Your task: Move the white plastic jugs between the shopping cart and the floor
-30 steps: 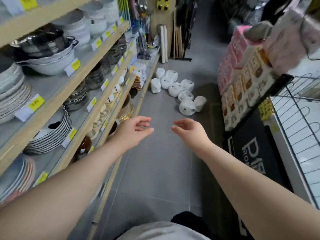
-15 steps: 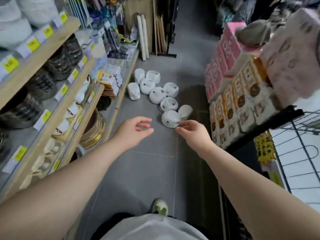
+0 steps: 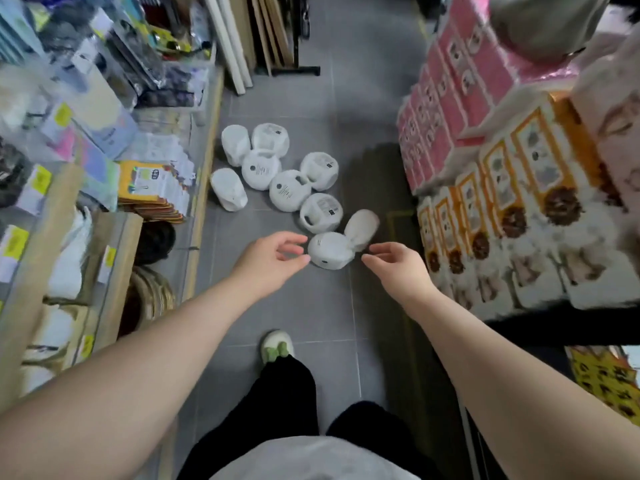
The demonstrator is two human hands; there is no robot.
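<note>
9 white plastic jugs [image 3: 289,190] lie clustered on grey tiled floor [image 3: 311,306]; left hand [image 3: 273,261], right hand [image 3: 394,268] hover loosely curled, holding nothing.

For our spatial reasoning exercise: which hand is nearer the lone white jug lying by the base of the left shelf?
Left. The left hand hovers toward the camera and right of the lone jug; the right hand is farther right, beyond the closest jug.

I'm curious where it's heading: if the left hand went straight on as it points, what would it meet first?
Probably the nearest white plastic jug, lying just past the left hand; the depth between them is unclear.
</note>
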